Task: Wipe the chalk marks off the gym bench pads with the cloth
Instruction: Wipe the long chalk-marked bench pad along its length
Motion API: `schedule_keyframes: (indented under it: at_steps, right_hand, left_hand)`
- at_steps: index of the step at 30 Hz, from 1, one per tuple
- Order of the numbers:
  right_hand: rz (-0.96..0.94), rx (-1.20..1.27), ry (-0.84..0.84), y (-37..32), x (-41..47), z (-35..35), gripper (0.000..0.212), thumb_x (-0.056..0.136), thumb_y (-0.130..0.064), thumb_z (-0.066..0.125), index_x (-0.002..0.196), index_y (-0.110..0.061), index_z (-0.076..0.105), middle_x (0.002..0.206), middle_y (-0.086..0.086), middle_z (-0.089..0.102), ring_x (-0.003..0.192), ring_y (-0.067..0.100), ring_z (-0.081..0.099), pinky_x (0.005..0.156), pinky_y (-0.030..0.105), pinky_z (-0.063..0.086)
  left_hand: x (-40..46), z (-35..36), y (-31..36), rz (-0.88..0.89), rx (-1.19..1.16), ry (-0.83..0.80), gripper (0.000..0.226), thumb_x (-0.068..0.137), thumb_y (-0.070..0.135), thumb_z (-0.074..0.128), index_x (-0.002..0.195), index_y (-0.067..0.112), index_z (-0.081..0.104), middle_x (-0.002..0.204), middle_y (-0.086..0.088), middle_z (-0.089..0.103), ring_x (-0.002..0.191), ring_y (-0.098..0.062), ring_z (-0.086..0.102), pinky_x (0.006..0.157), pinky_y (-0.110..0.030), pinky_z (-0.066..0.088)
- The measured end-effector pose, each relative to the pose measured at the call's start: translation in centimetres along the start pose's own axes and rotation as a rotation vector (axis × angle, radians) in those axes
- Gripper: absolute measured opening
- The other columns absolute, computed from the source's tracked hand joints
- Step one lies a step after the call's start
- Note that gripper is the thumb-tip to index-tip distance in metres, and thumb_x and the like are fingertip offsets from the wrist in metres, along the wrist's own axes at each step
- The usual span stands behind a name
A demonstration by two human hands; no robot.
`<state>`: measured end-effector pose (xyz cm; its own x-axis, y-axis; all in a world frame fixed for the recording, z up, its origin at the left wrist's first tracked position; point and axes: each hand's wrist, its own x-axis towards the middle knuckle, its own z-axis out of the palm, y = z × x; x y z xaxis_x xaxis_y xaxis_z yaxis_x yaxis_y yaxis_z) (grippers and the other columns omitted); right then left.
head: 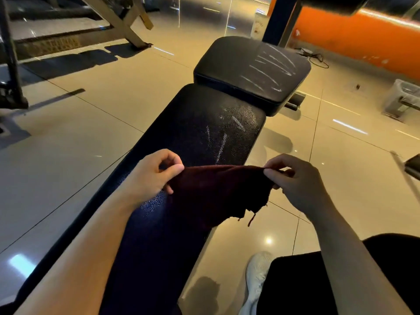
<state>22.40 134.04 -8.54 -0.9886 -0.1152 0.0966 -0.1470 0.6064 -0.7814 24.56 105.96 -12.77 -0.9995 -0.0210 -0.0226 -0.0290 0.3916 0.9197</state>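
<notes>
A dark maroon cloth (218,189) with a frayed lower edge hangs stretched above the long black bench pad (195,123). My left hand (154,176) pinches the cloth's left top corner, and my right hand (295,180) pinches its right top corner. Faint white chalk streaks (227,135) show on the long pad just beyond the cloth. The shorter black seat pad (234,64) lies further away, with several bold white chalk lines (270,67) across its right half.
Glossy tiled floor (95,114) surrounds the bench. A dark machine frame (13,64) stands at the left, an orange wall (363,39) at the back right. My white shoe (256,276) rests on the floor right of the bench. A plastic-wrapped item (402,98) sits at far right.
</notes>
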Motion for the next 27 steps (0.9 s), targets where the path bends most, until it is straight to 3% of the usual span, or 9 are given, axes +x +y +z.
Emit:
schedule_keyframes:
  at_steps: [3, 5, 8, 9, 11, 13, 15, 18, 27]
  right_hand:
    - [0.021, 0.025, 0.069, -0.5, 0.2, -1.4, 0.019, 0.086, -0.008, 0.067, 0.077, -0.024, 0.067, 0.078, -0.006, 0.064, 0.060, 0.009, 0.057, 0.061, 0.026, 0.043]
    - [0.019, -0.037, 0.185, -0.4, 1.7, -0.6, 0.018, 0.088, -0.009, 0.066, 0.080, -0.025, 0.066, 0.086, -0.004, 0.063, 0.075, 0.017, 0.062, 0.070, 0.029, 0.048]
    - [-0.029, -0.258, 0.294, -0.7, 3.0, 4.0, 0.018, 0.092, -0.013, 0.061, 0.109, -0.018, 0.064, 0.117, 0.003, 0.053, 0.107, 0.023, 0.056, 0.086, 0.018, 0.037]
    - [-0.069, -0.310, 0.249, -0.4, 2.5, 6.4, 0.025, 0.093, -0.020, 0.059, 0.119, -0.019, 0.061, 0.127, 0.003, 0.049, 0.117, 0.023, 0.051, 0.094, 0.022, 0.036]
    - [-0.170, -0.493, 0.017, 0.3, 1.0, 12.0, 0.043, 0.095, -0.042, 0.048, 0.135, -0.027, 0.053, 0.144, 0.002, 0.043, 0.137, 0.026, 0.036, 0.112, 0.049, 0.027]
    - [-0.248, -0.729, -0.113, 1.5, -0.9, 15.5, 0.057, 0.093, -0.059, 0.035, 0.143, -0.034, 0.043, 0.154, 0.003, 0.035, 0.146, 0.031, 0.022, 0.112, 0.065, 0.008]
    - [-0.244, -0.811, -0.130, 2.8, -1.2, 16.9, 0.066, 0.090, -0.069, 0.030, 0.146, -0.036, 0.038, 0.158, 0.005, 0.029, 0.148, 0.033, 0.016, 0.111, 0.068, 0.002]
    - [-0.318, -0.885, -0.120, 3.8, -0.3, 16.6, 0.083, 0.083, -0.083, 0.023, 0.150, -0.035, 0.031, 0.161, 0.006, 0.022, 0.150, 0.031, 0.010, 0.113, 0.068, 0.001]
    - [-0.330, -0.882, -0.040, 3.8, 3.4, 15.5, 0.057, 0.093, -0.047, 0.031, 0.146, -0.028, 0.041, 0.155, 0.005, 0.037, 0.144, 0.028, 0.030, 0.116, 0.056, 0.010]
  left_hand:
    - [-0.5, -1.0, 2.0, 0.046, -0.024, -0.005, 0.011, 0.091, 0.009, 0.062, 0.082, 0.016, 0.061, 0.076, 0.000, 0.060, 0.053, -0.009, 0.053, 0.042, -0.018, 0.044]
    - [0.4, -0.6, 2.6, 0.077, 0.072, 0.119, 0.009, 0.090, 0.012, 0.065, 0.082, 0.017, 0.062, 0.074, 0.002, 0.060, 0.049, -0.006, 0.051, 0.043, -0.019, 0.044]
    - [1.9, 1.0, 0.9, 0.044, 0.309, 0.311, 0.010, 0.090, 0.019, 0.066, 0.099, 0.019, 0.062, 0.087, 0.004, 0.060, 0.076, -0.014, 0.060, 0.070, -0.033, 0.051]
    - [2.0, 1.6, -0.6, 0.011, 0.378, 0.328, 0.020, 0.091, 0.022, 0.064, 0.110, 0.020, 0.060, 0.100, 0.001, 0.058, 0.089, -0.019, 0.060, 0.078, -0.036, 0.050]
    - [1.2, 2.3, -3.9, -0.056, 0.454, 0.386, 0.035, 0.095, 0.027, 0.057, 0.128, 0.019, 0.053, 0.125, -0.006, 0.050, 0.111, -0.026, 0.053, 0.087, -0.040, 0.044]
    - [-0.8, 2.8, -6.6, -0.045, 0.556, 0.445, 0.040, 0.096, 0.029, 0.051, 0.134, 0.015, 0.049, 0.135, -0.009, 0.046, 0.123, -0.029, 0.047, 0.094, -0.046, 0.042]
    - [-1.9, 3.8, -9.4, -0.046, 0.681, 0.420, 0.043, 0.099, 0.034, 0.042, 0.139, 0.018, 0.044, 0.144, -0.009, 0.042, 0.134, -0.029, 0.038, 0.108, -0.051, 0.030]
    - [-2.0, 4.7, -11.6, -0.067, 0.769, 0.361, 0.053, 0.098, 0.044, 0.024, 0.147, 0.025, 0.032, 0.156, -0.005, 0.029, 0.145, -0.022, 0.019, 0.117, -0.044, 0.007]
    - [-1.7, 5.0, -12.0, -0.059, 0.837, 0.348, 0.055, 0.099, 0.045, 0.019, 0.151, 0.026, 0.024, 0.159, -0.003, 0.021, 0.147, -0.020, 0.015, 0.117, -0.039, 0.001]
